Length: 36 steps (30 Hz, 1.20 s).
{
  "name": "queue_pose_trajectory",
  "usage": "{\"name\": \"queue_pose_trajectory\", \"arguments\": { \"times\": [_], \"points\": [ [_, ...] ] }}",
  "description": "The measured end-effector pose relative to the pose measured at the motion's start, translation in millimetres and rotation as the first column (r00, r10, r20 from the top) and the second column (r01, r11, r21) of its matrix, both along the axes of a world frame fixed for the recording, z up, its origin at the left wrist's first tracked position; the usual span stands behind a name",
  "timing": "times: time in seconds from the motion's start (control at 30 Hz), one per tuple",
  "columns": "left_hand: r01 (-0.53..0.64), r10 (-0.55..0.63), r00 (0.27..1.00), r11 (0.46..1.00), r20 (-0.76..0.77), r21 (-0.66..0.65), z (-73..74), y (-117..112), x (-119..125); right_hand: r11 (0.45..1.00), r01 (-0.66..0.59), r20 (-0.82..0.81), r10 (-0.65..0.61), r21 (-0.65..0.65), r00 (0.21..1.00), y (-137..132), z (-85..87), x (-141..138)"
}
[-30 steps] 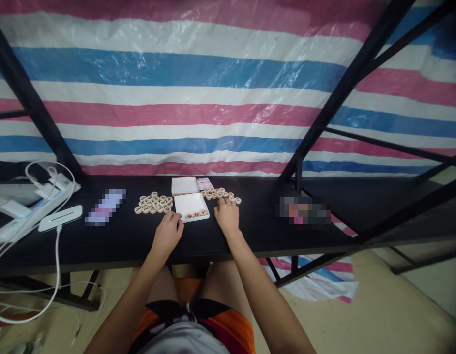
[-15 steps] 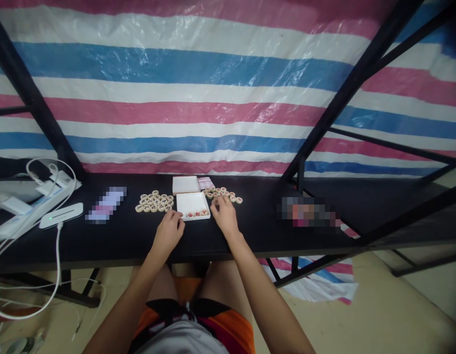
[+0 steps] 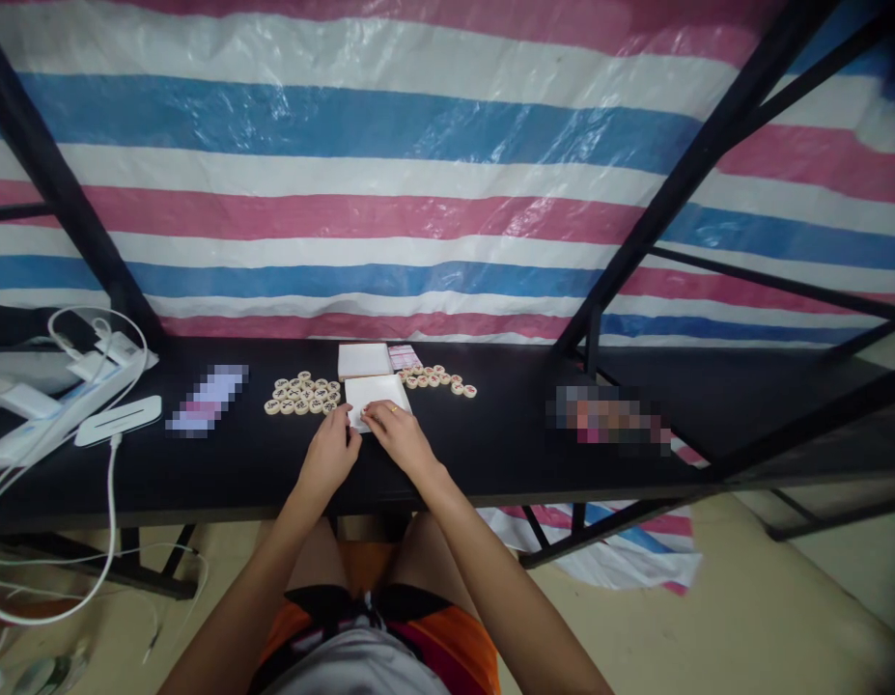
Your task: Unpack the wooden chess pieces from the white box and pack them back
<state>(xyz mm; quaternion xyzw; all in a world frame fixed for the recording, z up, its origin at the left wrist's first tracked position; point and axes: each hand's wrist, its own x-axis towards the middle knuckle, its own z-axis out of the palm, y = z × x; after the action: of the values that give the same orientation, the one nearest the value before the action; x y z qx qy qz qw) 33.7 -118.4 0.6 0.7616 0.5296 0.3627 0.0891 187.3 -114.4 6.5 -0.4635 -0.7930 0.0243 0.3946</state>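
Observation:
A shallow white box [image 3: 378, 388] lies on the black desk in front of me, its front part hidden by my hands. My left hand [image 3: 329, 449] is at the box's left front corner, fingers curled against its edge. Over the front of the box, my right hand [image 3: 400, 434] pinches a small round xiangqi piece, mostly covered by the fingertips. Left of the box, a group of xiangqi pieces with dark characters [image 3: 302, 393] lies face up. Pieces with red characters [image 3: 436, 377] are spread to the right of the box.
Behind the box lie a white lid [image 3: 364, 360] and a pink-and-white printed paper [image 3: 405, 357]. A blurred-out phone-like object [image 3: 208, 400], a white device [image 3: 120, 421] and a power strip [image 3: 70, 405] with cables are on the left. Black frame bars [image 3: 664, 203] rise at right.
My right hand has moved left from the red pieces to over the front of the box, and fewer red pieces lie beside it. My left hand stays at the box corner.

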Motion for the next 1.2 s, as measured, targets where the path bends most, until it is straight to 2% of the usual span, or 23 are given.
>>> {"name": "queue_pose_trajectory", "arguments": {
  "times": [0.17,0.3,0.43,0.6,0.87,0.93,1.07,1.2],
  "points": [
    [0.024,-0.024,1.0,1.0,-0.015,0.013,-4.1,2,-1,0.995,0.013,0.212,0.008,-0.097,0.977,3,-1.0,-9],
    [0.039,-0.038,0.996,0.999,-0.076,0.018,-4.4,1,-1,0.998,-0.043,0.302,0.052,-0.036,0.952,-2,1.4,-9],
    [0.065,-0.063,0.992,0.998,-0.109,0.014,-1.9,-1,-1,0.999,-0.048,0.277,0.046,0.001,0.96,-7,5.8,-8],
    [0.063,-0.059,0.988,0.998,-0.14,0.026,-1.3,-1,-2,1.0,0.007,0.281,-0.004,-0.01,0.96,-10,8.0,-6],
    [0.059,-0.052,0.984,0.997,-0.168,0.039,-2.9,-1,-1,0.998,0.042,0.185,-0.033,-0.047,0.982,-9,5.6,-2],
    [0.055,-0.047,0.984,0.997,-0.17,0.045,-2.6,-1,-1,0.995,0.098,0.129,-0.094,-0.021,0.987,-9,5.3,3],
    [0.042,-0.031,0.982,0.997,-0.187,0.058,-1.1,-2,0,0.944,0.331,0.014,-0.331,0.008,0.944,-9,4.8,13],
    [0.033,-0.021,0.98,0.998,-0.199,0.061,0.5,-2,-1,0.948,0.318,0.124,-0.312,-0.025,0.942,-9,3.5,14]
  ]
}}
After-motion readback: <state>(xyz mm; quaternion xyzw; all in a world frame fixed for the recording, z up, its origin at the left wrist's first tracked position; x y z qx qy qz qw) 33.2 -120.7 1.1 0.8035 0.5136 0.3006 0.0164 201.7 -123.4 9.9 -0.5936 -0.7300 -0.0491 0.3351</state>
